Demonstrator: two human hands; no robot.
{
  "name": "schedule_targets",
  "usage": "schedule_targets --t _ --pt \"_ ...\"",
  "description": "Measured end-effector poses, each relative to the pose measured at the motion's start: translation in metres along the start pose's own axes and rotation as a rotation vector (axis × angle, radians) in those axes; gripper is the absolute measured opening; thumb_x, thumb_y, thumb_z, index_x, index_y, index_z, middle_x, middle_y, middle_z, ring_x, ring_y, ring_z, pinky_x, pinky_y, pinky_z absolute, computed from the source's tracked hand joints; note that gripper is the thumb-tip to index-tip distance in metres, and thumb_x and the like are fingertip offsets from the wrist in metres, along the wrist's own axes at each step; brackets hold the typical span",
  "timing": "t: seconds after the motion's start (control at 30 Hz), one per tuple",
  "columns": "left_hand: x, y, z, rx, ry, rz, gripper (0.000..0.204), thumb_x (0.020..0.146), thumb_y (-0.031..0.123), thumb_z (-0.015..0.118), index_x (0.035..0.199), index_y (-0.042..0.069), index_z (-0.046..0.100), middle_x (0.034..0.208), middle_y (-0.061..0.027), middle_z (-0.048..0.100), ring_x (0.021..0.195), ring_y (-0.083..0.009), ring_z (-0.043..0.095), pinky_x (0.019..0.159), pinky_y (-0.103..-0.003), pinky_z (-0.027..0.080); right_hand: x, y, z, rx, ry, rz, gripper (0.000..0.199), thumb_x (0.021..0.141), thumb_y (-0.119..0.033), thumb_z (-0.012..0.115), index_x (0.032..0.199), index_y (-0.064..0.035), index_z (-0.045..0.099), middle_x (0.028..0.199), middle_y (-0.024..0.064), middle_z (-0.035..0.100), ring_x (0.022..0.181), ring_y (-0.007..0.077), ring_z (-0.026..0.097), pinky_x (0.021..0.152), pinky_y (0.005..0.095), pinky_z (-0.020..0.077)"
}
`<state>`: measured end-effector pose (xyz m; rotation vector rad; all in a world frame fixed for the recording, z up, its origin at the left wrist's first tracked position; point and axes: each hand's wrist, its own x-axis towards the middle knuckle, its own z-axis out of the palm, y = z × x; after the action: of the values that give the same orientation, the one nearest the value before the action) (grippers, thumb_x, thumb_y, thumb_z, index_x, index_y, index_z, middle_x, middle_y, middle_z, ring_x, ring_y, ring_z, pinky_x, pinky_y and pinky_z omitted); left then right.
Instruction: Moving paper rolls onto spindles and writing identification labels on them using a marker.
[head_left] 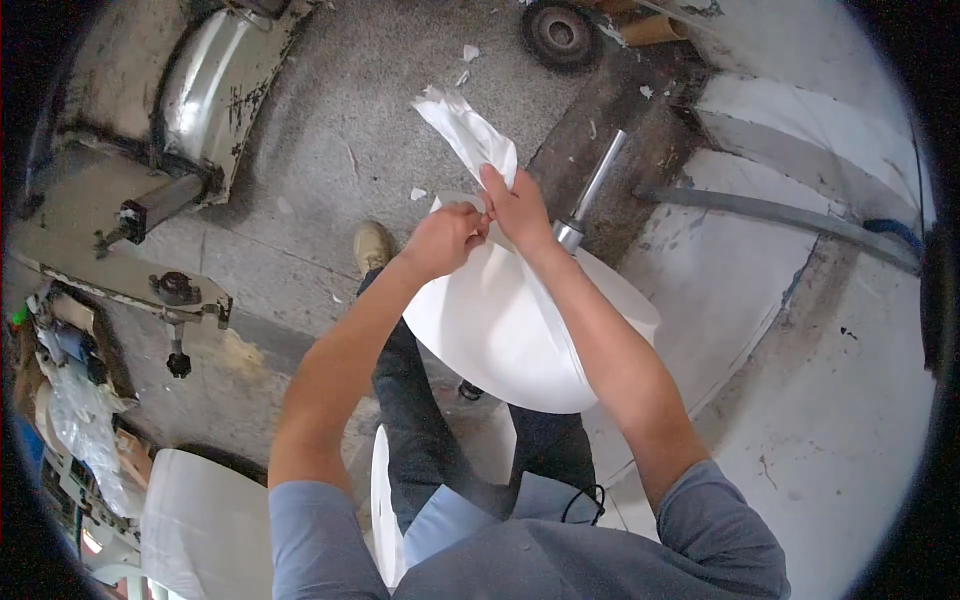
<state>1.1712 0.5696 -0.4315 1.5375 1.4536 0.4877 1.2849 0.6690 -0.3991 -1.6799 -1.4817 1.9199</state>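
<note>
In front of my legs is a large white roll (500,330) of what looks like paper or thin film. A metal shaft (602,175) with a collar sticks out beyond its far right side. My right hand (517,208) is closed round a crumpled, torn white strip (465,130), whose ragged end points away from me. Close beside it, my left hand (447,240) has its fingers curled and pinched at the roll's far edge, on the white sheet. Its fingertips nearly meet my right hand, and the exact grip is partly hidden.
Worn machinery with a shiny metal drum (210,90) stands at far left. A black wheel (560,35) lies at the far side. Another white roll (205,525) stands near left, below clutter and plastic wrap (90,430). A grey bar (760,208) crosses the right side. White scraps (470,52) dot the floor.
</note>
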Motion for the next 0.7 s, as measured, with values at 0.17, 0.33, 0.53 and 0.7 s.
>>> schedule_targets --t 0.17,0.33,0.53,0.7 --pt "0.006 -0.003 0.002 -0.075 0.046 0.041 0.006 0.079 0.009 0.062 0.084 0.006 0.061 0.090 -0.0112 0.059 0.093 -0.0297 0.058 0.081 -0.040 0.050 0.006 0.005 0.002 -0.001 0.022 0.048 0.028 0.095 -0.030 0.054 0.090 -0.0023 0.056 0.063 -0.0015 0.050 0.053 0.0087 0.046 0.047 0.0278 0.0384" --pt "0.008 -0.006 0.005 -0.014 0.021 0.046 0.004 0.080 0.008 0.060 0.082 0.005 0.060 0.090 -0.0115 0.058 0.094 -0.0301 0.057 0.082 -0.040 0.048 0.012 0.017 0.002 0.008 0.074 0.043 0.029 0.094 -0.030 0.053 0.090 -0.0017 0.057 0.059 -0.0008 0.049 0.051 0.0083 0.047 0.045 0.0262 0.0392" --pt "0.000 -0.008 0.009 -0.031 0.100 0.103 0.003 0.080 0.007 0.061 0.081 0.005 0.060 0.085 -0.0105 0.059 0.088 -0.0297 0.057 0.079 -0.040 0.048 0.014 0.024 -0.002 0.100 0.078 0.063 0.030 0.095 -0.032 0.054 0.090 -0.0024 0.057 0.062 -0.0014 0.051 0.051 0.0060 0.047 0.046 0.0251 0.0439" --pt "-0.002 -0.009 0.010 -0.035 0.152 0.128 0.004 0.078 0.007 0.062 0.081 0.006 0.060 0.083 -0.0089 0.059 0.084 -0.0290 0.058 0.075 -0.039 0.049 0.017 0.026 -0.002 0.064 0.065 0.099 0.031 0.095 -0.032 0.053 0.085 -0.0034 0.055 0.060 -0.0022 0.048 0.051 0.0063 0.045 0.047 0.0260 0.0449"
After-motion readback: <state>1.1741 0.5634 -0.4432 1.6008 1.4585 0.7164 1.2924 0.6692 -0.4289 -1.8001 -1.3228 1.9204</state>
